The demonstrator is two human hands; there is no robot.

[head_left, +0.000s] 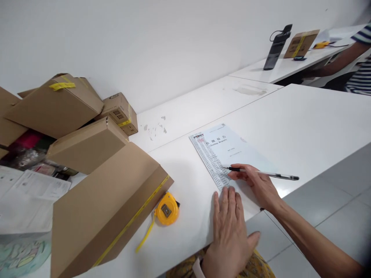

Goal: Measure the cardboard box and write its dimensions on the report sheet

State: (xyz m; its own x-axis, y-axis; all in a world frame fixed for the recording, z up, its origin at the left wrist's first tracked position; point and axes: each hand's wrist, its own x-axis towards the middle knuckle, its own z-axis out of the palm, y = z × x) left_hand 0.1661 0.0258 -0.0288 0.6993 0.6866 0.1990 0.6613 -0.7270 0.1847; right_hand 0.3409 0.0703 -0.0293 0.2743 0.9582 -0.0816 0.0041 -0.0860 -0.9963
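A printed testing report (228,152) lies on the white table (304,127), with a sheet of fine print sticking out under its left edge. My right hand (257,185) rests on the report's near end and pinches a black-and-white pen (266,174), tip pointing left at the paper. My left hand (230,231) lies flat on the table, fingers stretched out together, fingertips touching the report's near corner.
A yellow tape measure (166,209) with its tape pulled out sits left of my hands. Several cardboard boxes (107,208) and loose papers (29,197) crowd the left side. Another person's arm (342,58) shows at a far table with a black device (277,48).
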